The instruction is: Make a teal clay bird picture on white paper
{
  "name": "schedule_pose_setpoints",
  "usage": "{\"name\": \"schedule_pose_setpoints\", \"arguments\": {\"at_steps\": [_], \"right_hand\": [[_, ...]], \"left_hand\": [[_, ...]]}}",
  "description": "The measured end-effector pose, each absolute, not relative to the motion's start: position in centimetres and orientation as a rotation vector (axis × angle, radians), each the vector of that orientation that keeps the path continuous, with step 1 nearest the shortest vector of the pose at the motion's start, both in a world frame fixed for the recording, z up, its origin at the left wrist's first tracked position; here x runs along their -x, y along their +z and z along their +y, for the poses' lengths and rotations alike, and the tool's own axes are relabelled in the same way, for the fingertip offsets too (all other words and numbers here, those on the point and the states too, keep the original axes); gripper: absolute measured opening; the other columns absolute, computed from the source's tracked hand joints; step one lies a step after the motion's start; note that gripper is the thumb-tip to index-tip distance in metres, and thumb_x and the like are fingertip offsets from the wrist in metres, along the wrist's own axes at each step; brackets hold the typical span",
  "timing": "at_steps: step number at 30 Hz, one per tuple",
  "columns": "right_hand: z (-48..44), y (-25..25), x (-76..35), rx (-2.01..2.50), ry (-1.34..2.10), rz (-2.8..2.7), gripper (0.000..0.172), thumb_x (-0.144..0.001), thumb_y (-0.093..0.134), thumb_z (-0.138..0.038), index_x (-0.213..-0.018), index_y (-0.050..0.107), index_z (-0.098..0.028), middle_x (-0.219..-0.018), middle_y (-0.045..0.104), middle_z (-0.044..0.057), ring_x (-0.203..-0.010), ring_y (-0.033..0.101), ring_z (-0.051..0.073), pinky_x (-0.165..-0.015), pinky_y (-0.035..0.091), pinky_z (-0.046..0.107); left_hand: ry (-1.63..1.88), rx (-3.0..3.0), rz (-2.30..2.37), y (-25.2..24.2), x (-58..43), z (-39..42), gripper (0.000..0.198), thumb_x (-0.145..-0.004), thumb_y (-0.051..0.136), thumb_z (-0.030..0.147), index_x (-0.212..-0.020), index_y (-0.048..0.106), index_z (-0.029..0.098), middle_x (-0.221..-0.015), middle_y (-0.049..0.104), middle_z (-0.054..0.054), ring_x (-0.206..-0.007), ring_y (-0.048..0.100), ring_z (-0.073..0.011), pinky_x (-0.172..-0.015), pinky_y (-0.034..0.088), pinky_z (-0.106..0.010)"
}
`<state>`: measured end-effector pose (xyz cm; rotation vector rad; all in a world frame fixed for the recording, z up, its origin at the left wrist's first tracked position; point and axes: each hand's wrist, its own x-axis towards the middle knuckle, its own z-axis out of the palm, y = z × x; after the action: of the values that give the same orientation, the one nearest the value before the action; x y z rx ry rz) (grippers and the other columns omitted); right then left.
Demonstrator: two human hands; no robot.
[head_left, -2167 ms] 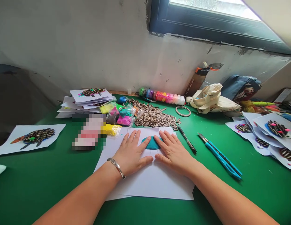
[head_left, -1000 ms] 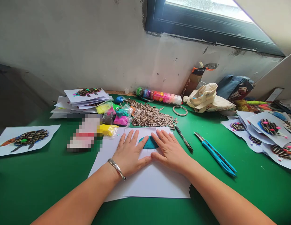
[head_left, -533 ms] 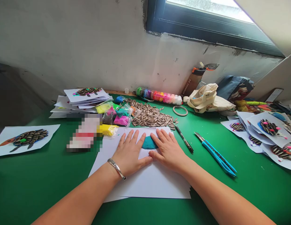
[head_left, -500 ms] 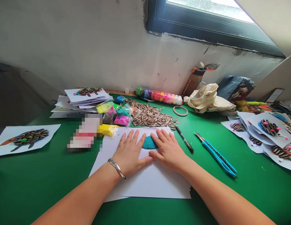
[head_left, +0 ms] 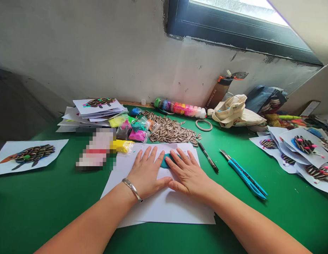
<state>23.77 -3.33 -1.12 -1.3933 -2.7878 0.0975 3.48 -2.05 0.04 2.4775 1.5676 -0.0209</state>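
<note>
A flattened patch of teal clay (head_left: 166,161) lies on a white paper sheet (head_left: 164,206) on the green table (head_left: 47,201). My left hand (head_left: 148,173) rests flat on the paper, fingers spread, its fingertips at the clay's left edge. My right hand (head_left: 189,173) lies flat with fingers stretched over the clay, covering most of it. A silver bracelet (head_left: 131,188) circles my left wrist.
Behind the paper are a heap of sunflower seeds (head_left: 171,131), small bags of coloured clay (head_left: 132,130) and a row of clay tubs (head_left: 181,108). A black pen (head_left: 208,161) and blue utility knife (head_left: 244,175) lie right. Finished seed pictures (head_left: 30,157) sit left; more (head_left: 306,148) right.
My right hand has slid left over the teal clay, which now shows only as a sliver between the hands. My left hand has stayed in place.
</note>
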Motion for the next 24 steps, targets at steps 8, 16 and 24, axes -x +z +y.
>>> {"name": "schedule_pose_setpoints", "arguments": {"at_steps": [8,16,24], "right_hand": [[-3.31,-0.7,-23.93,1.325,0.132,-2.797,0.076,-0.089,0.028,-0.071,-0.151,0.023,-0.028,-0.158,0.017,0.011,-0.145,0.007,0.038,-0.111,0.011,0.066],[-3.15,-1.17,-24.12,1.28,0.129,-2.774,0.07,-0.089,0.031,-0.069,-0.15,0.024,-0.035,-0.158,0.015,0.012,-0.145,0.005,0.038,-0.11,0.012,0.067],[-3.21,-0.94,-23.89,1.326,0.126,-2.762,0.062,-0.092,0.032,-0.066,-0.148,0.027,-0.039,-0.157,0.021,0.01,-0.144,0.009,0.037,-0.11,0.015,0.066]], "left_hand": [[-0.039,-2.482,1.555,0.24,-3.42,-2.0,0.092,-0.08,0.043,0.072,-0.151,0.02,0.019,-0.158,0.016,-0.014,-0.146,0.007,-0.0334,-0.115,0.007,-0.057],[-0.063,-2.448,1.556,0.44,-3.45,-2.03,0.101,-0.077,0.041,0.078,-0.151,0.019,0.014,-0.158,0.013,-0.014,-0.146,0.005,-0.0338,-0.115,0.007,-0.057],[-0.082,-2.454,1.544,0.44,-3.38,-2.02,0.103,-0.076,0.038,0.081,-0.151,0.017,0.013,-0.158,0.012,-0.014,-0.146,0.005,-0.0335,-0.116,0.006,-0.057]]}}
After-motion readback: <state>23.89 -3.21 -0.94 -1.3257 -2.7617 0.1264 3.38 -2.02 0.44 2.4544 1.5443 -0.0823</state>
